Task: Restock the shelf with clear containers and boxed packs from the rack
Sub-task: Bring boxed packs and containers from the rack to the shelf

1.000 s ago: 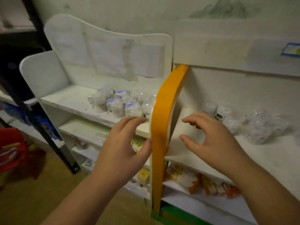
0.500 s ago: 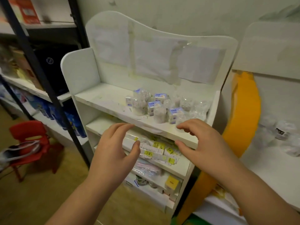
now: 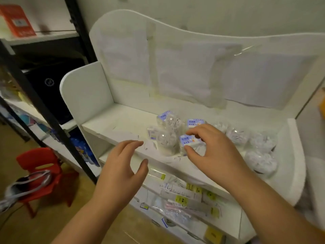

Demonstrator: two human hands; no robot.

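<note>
Clear container between right hand thumb and curled fingers, left hand spread, empty

The shelf looked like white painted board, matt and a bit scuffed. The clear containers were shiny plastic. The red chair was smooth plastic.

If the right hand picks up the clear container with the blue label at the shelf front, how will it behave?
The clear container looks like thin plastic holding loose white pieces, so it is probably light and may flex under the right hand. Its glossy wall could be slippery. Neighbours stand close, so lifting might tip one.
</note>
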